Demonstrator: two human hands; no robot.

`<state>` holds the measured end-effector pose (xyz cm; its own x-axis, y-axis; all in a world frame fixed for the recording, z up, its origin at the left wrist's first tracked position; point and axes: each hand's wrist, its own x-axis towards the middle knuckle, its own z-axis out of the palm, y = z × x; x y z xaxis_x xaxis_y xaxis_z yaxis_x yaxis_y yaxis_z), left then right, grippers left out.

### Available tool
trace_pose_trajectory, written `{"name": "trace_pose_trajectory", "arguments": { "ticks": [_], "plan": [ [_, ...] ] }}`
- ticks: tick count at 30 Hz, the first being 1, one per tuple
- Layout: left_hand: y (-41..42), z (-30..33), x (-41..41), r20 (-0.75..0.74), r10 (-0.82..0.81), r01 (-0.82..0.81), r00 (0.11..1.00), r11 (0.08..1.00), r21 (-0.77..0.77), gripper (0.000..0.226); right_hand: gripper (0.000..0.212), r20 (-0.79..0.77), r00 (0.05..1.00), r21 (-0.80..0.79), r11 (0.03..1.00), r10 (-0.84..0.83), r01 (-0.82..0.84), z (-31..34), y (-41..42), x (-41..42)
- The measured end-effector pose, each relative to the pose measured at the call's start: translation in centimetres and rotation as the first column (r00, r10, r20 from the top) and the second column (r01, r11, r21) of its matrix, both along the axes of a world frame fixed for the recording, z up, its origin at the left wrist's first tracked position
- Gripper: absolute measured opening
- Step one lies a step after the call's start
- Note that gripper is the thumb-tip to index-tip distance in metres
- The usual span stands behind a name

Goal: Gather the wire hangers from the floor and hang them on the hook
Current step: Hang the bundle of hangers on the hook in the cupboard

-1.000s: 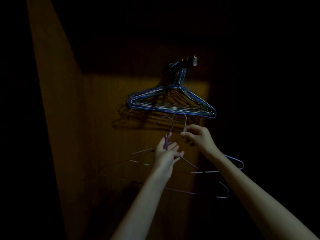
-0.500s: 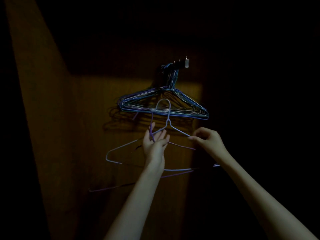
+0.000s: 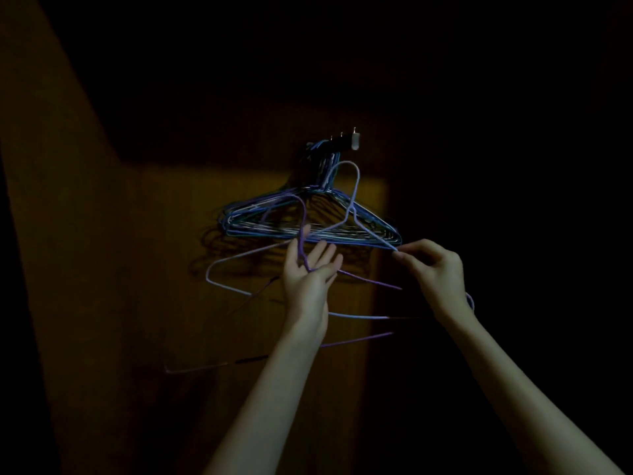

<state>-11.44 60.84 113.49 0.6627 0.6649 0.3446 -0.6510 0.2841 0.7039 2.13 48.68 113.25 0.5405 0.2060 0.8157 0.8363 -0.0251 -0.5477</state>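
- A pale lilac wire hanger (image 3: 356, 186) is raised at frame centre, its curl just below the wall hook (image 3: 346, 142).
- The right hand (image 3: 433, 269) pinches its right shoulder.
- The left hand (image 3: 310, 272), fingers spread, carries a darker purple hanger (image 3: 303, 217).
- A bundle of hung hangers (image 3: 260, 217) sits behind.
- The dim wooden panel (image 3: 154, 269) is probably a door.

Very dim, underexposed view: a warm patch of light falls mid-frame on the wooden panel (image 3: 171, 303), the hung hangers (image 3: 308, 221) cast soft shadows lower left, and the frame's edges sink into black.
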Motion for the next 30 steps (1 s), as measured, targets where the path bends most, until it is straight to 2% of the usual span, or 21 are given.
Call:
{"name": "trace_pose_trajectory", "arguments": {
  "ticks": [5,12,16,30],
  "plan": [
    [0.6,1.2,0.7,0.016,0.031,-0.031,0.999,0.999,0.025,0.067,0.006,0.006,1.0,0.096,0.995,-0.001,0.001,2.4,0.7,1.0],
    [1.9,3.0,2.9,0.072,0.056,-0.06,0.996,0.997,0.056,0.065,0.004,0.0,1.0,0.109,0.994,-0.018,0.018,4.9,3.4,4.5],
    [2.9,4.0,4.8,0.092,0.067,-0.071,0.994,0.997,0.04,0.067,0.004,-0.058,0.997,0.134,0.99,0.052,-0.044,6.2,5.1,7.3],
    [5.9,4.8,8.8,0.095,0.132,-0.135,0.987,0.99,0.032,0.066,0.003,-0.125,0.987,0.048,0.994,0.099,-0.094,7.0,11.0,13.7]
  ]
}}
